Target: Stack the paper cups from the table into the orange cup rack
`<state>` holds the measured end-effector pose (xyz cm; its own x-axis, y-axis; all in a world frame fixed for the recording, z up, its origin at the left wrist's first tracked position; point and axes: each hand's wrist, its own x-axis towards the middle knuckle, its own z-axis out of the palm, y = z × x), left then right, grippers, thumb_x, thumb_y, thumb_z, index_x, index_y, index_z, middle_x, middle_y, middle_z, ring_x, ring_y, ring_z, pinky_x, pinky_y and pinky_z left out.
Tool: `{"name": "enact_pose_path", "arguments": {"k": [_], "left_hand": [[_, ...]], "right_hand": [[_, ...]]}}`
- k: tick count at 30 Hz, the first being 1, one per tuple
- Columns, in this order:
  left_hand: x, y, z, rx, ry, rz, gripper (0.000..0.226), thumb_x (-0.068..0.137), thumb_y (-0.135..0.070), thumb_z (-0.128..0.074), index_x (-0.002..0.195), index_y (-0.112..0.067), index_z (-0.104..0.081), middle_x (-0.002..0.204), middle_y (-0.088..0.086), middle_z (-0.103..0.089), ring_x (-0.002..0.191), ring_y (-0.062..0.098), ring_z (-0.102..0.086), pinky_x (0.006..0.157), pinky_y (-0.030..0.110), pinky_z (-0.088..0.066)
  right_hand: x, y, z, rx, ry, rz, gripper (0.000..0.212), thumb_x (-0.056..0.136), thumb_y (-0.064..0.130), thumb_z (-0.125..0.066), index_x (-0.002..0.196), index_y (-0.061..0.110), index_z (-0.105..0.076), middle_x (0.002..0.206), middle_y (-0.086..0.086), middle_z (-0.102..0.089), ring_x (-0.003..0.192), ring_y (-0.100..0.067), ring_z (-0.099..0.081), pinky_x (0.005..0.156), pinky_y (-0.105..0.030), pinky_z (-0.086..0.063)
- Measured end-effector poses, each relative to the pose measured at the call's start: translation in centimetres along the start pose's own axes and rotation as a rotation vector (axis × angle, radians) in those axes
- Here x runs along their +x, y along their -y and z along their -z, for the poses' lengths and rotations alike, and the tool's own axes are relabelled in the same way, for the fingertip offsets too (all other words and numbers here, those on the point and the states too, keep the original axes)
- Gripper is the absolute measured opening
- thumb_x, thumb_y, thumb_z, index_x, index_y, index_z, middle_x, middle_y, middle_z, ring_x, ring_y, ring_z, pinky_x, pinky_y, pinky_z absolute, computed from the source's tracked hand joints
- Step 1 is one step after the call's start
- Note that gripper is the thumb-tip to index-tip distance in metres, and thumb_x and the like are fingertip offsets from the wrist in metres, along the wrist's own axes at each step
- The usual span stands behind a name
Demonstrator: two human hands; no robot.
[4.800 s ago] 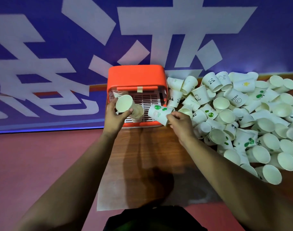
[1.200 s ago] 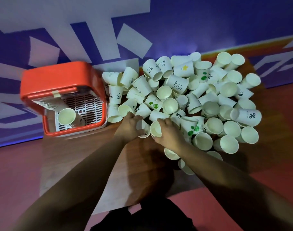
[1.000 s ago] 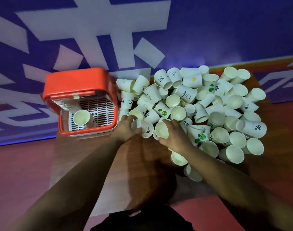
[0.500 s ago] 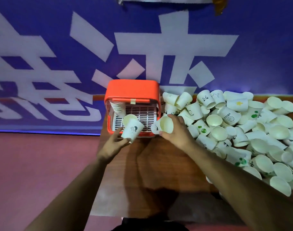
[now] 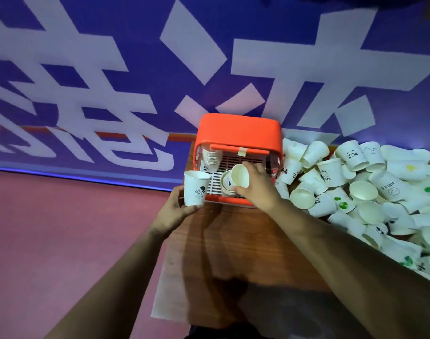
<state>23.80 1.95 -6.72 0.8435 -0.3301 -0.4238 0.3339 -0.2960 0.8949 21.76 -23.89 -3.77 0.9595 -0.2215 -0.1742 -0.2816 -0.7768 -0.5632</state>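
Head view: I see my left hand (image 5: 177, 206) at the near-left corner of the orange plastic cup rack (image 5: 238, 128), fingers and thumb curled round a white paper cup with a black figure print (image 5: 195, 188), held upright with its mouth up, just left of the rack's open front. Right hand (image 5: 258, 187) reaches into that opening, fingers wrapped on a plain white paper cup (image 5: 240, 176), tilted with its mouth toward me. This cup sits right against a nested stack of white cups (image 5: 225, 186) lying on the rack's white slatted grate (image 5: 243, 160); I can't tell if it is seated in the stack. A second nested stack (image 5: 211, 156) stands at the far left inside the rack. A beige tape strip (image 5: 242, 150) is stuck on the rack's front bar. The rack stands at the far edge of the brown wooden table (image 5: 233, 241), against the blue wall banner with big white characters (image 5: 86, 69). A loose pile of white paper cups (image 5: 355, 192), some with panda or green prints, covers the table to the right, touching the rack's right side. Pink floor (image 5: 62, 228) lies to the left.
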Motion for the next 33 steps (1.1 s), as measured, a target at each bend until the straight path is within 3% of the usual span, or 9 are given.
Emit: {"name": "enact_pose_path", "arguments": {"k": [4,11,13,16,19,21,26,29,33], "left_hand": [[0.8,0.3,0.4,0.029,0.029,-0.004,0.057,0.084,-0.007,-0.077,0.131,-0.017,-0.045,0.124,0.001,-0.063,0.113,0.006,-0.061,0.088,0.021,-0.053],[2.1,0.0,0.9,0.061,0.080,-0.058,0.066,0.077,-0.020,-0.081,0.132,-0.020,-0.046,0.129,0.000,-0.062,0.119,0.012,-0.060,0.103,0.038,-0.050],[2.4,-0.6,0.8,0.055,0.095,-0.077,0.071,0.070,-0.033,-0.082,0.131,-0.024,-0.047,0.132,-0.002,-0.060,0.122,0.012,-0.058,0.103,0.036,-0.049],[2.8,-1.3,-0.1,0.059,0.125,-0.122,0.071,0.069,-0.032,-0.081,0.131,-0.025,-0.047,0.132,0.001,-0.060,0.124,0.014,-0.057,0.100,0.027,-0.049],[3.0,-2.3,-1.4,0.123,0.176,-0.195,0.072,0.074,-0.025,-0.081,0.135,-0.031,-0.045,0.132,-0.001,-0.060,0.124,0.013,-0.056,0.106,0.033,-0.046],[3.2,-3.0,-2.2,0.176,0.212,-0.239,0.077,0.075,-0.031,-0.082,0.140,-0.036,-0.042,0.136,-0.007,-0.057,0.127,0.012,-0.054,0.108,0.039,-0.043],[3.9,-4.6,-3.7,0.230,0.263,-0.333,0.072,0.082,-0.026,-0.080,0.142,-0.033,-0.041,0.140,-0.020,-0.051,0.132,0.002,-0.046,0.113,0.032,-0.038],[4.1,-5.8,-4.1,0.191,0.300,-0.319,0.059,0.087,-0.027,-0.075,0.134,-0.047,-0.046,0.134,-0.036,-0.051,0.131,-0.007,-0.043,0.108,0.016,-0.033],[4.7,-7.2,-4.6,0.071,0.265,-0.287,0.048,0.093,-0.048,-0.061,0.139,-0.045,-0.048,0.140,-0.026,-0.052,0.135,-0.002,-0.043,0.111,0.024,-0.034]], "right_hand": [[1.4,-0.1,-2.1,-0.162,0.078,0.022,0.087,0.076,0.045,-0.076,0.148,0.019,-0.034,0.137,-0.008,-0.042,0.128,-0.031,-0.044,0.101,-0.047,-0.044],[1.9,0.1,-3.2,-0.210,0.153,0.076,0.085,0.084,0.038,-0.071,0.153,0.026,-0.023,0.154,-0.006,-0.030,0.142,-0.027,-0.029,0.112,-0.047,-0.034],[1.2,0.6,-2.6,-0.090,0.063,0.109,0.073,0.087,0.031,-0.069,0.150,0.019,-0.033,0.150,-0.006,-0.039,0.138,-0.023,-0.037,0.113,-0.035,-0.033],[-0.2,2.3,-0.7,0.452,0.030,-0.025,0.064,0.089,0.034,-0.068,0.144,0.016,-0.042,0.136,-0.002,-0.055,0.121,-0.012,-0.054,0.101,-0.023,-0.042],[-0.8,2.9,0.6,0.790,0.126,-0.135,0.067,0.088,0.040,-0.067,0.145,0.017,-0.040,0.137,0.001,-0.055,0.121,-0.011,-0.056,0.102,-0.027,-0.046],[-1.0,2.8,0.8,0.843,0.115,-0.135,0.060,0.088,0.039,-0.068,0.141,0.019,-0.047,0.138,0.001,-0.055,0.122,-0.011,-0.057,0.102,-0.035,-0.047],[-1.4,2.5,1.9,0.949,0.032,-0.121,0.033,0.091,0.016,-0.066,0.123,0.019,-0.058,0.112,0.013,-0.067,0.098,0.001,-0.066,0.076,-0.018,-0.052],[-1.2,1.9,2.5,0.885,-0.026,-0.075,0.036,0.087,0.016,-0.071,0.121,0.023,-0.059,0.109,0.017,-0.067,0.104,0.002,-0.064,0.085,-0.019,-0.051],[-0.9,1.6,2.6,0.846,-0.053,-0.050,0.048,0.079,0.030,-0.079,0.123,0.031,-0.059,0.122,0.008,-0.066,0.116,-0.006,-0.061,0.099,-0.033,-0.050]]}}
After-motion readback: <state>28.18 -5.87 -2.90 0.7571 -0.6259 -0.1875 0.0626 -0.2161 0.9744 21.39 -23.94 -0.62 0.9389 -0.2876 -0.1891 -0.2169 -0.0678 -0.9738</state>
